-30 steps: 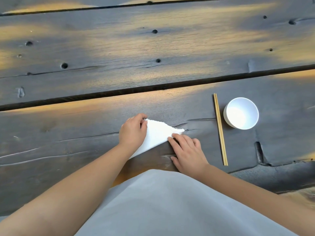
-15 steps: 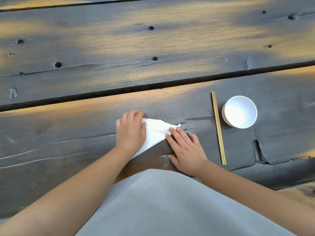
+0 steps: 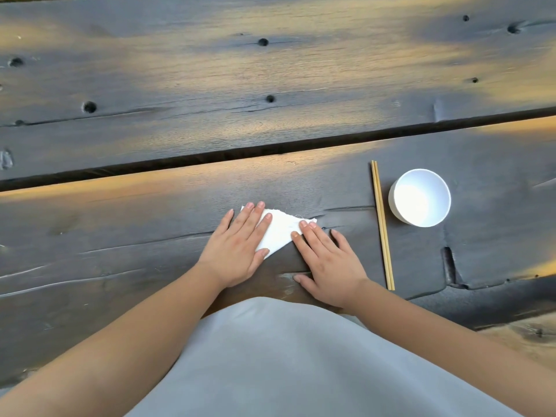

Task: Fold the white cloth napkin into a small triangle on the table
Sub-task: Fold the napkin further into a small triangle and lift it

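Note:
The white cloth napkin point(image 3: 281, 233) lies folded as a small triangle on the dark wooden table point(image 3: 150, 236), near the front edge. My left hand point(image 3: 240, 245) lies flat on the napkin's left part, fingers stretched out and covering much of it. My right hand point(image 3: 325, 260) rests flat on the table, palm down, and its fingertips press on the napkin's right corner. Neither hand grips the cloth.
A pair of wooden chopsticks point(image 3: 381, 224) lies lengthwise to the right of my right hand. Beyond them stands an empty white bowl point(image 3: 419, 197). A dark gap point(image 3: 270, 152) runs between the table planks farther back. My grey garment point(image 3: 285, 362) covers the near edge.
My left hand has uncurled from holding the napkin's top left corner and now lies flat on the cloth. My right hand has spread out flat, fingertips still on the right corner.

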